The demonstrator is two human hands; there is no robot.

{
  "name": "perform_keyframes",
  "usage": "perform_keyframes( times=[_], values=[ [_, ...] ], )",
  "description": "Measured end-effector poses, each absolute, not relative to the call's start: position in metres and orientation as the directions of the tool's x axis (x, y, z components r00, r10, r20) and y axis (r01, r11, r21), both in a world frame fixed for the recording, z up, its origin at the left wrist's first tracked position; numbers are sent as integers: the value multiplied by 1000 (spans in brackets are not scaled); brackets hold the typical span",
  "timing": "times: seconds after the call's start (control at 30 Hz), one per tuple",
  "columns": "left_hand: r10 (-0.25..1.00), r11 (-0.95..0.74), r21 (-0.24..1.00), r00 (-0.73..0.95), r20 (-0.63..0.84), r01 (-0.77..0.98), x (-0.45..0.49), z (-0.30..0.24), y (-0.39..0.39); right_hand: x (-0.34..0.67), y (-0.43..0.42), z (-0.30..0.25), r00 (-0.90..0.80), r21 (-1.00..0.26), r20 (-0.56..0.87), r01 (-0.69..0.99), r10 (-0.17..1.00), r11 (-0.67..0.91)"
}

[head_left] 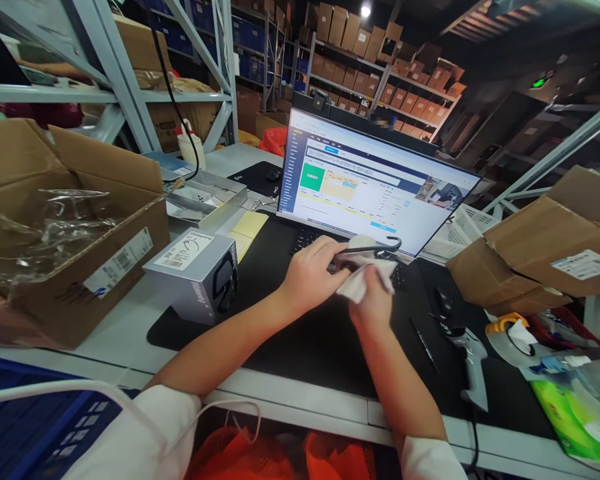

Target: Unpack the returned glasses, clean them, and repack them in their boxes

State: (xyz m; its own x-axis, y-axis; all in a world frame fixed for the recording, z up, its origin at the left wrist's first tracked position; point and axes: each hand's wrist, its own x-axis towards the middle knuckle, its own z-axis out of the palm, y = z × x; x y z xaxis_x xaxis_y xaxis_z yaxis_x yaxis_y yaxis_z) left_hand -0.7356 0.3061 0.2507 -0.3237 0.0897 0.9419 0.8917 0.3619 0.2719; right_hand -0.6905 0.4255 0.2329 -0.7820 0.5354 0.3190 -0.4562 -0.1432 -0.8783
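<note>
fingers (326, 247) on black, hook-ended band (367, 250)

Curved black band (373, 250) — aloft, white tissue (356, 285) against it

Head-worn, the camera looks forward and down, close above the desk (125, 327), apparently tilted sideways.

Dim behind bright screen (365, 180); ceiling lamp (365, 11) glares; hands (374, 303) blurred; edges stretched.
</note>
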Motion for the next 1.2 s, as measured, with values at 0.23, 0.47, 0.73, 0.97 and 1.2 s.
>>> perform_keyframes(
  times=[0.23, 0.47, 0.73, 0.97, 1.2],
  values=[
    [94, 323, 287, -332, 939, 902, -736, 248, 311, -690, 439, 246, -793, -859, 285, -460, 539, -224],
    [45, 373, 270, -308, 950, 888, -740, 255, 307, -698, 416, 223, -737, -826, 319, -525, 596, -206],
    [27, 331, 297, -323, 946, 896, -737, 254, 308, -683, 431, 257, -795, -795, 330, -525, 509, -304],
    [66, 392, 284, -335, 940, 875, -738, 252, 310, -693, 416, 229, -757, -805, 442, -571, 480, -160],
    [133, 383, 332, -407, 904, 862, -744, 247, 316, -701, 444, 246, -842, -767, 214, -459, 495, -449]
  ],
)
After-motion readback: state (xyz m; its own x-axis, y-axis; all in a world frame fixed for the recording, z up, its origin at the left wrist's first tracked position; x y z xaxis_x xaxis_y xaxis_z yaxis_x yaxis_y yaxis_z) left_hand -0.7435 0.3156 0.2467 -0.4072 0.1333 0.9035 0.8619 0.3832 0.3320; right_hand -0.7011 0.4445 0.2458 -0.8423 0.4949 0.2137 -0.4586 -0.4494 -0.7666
